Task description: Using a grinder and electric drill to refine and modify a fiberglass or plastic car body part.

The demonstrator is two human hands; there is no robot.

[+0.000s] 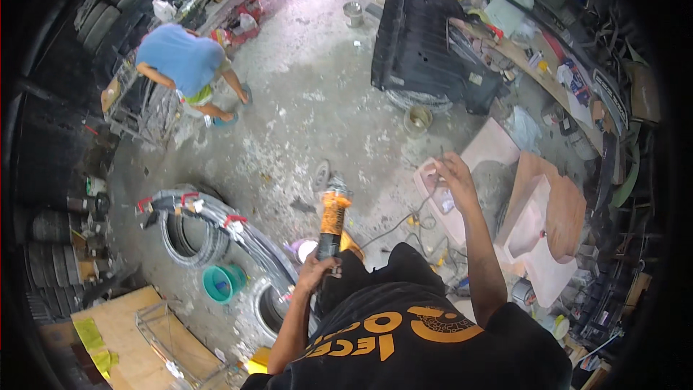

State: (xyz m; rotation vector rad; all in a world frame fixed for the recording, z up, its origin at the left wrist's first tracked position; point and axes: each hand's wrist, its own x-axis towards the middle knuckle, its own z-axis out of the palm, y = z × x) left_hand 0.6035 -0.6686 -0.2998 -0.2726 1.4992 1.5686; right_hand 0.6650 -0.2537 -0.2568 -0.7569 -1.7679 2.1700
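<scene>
My left hand (317, 272) is wrapped round the black rear end of an orange and black angle grinder (333, 220), its metal head pointing away from me. Beyond that head, a grey disc-like piece (322, 173) shows against the floor. My right hand (455, 175) is raised to the right with its fingers pinched together. A thin dark tip sticks out above those fingers, too small to name. A dark cord (393, 228) runs from near the grinder up toward this hand. Behind and below the right hand lies a pale pink moulded panel (491, 146).
Another person (182, 61) in a blue top bends over at the far left. A black panel (415, 32) lies ahead right. Left of me are a tire (191, 238), curved dark trim with red clamps (234, 220) and a teal bucket (224, 283). A brown and pink panel (545, 209) stands right.
</scene>
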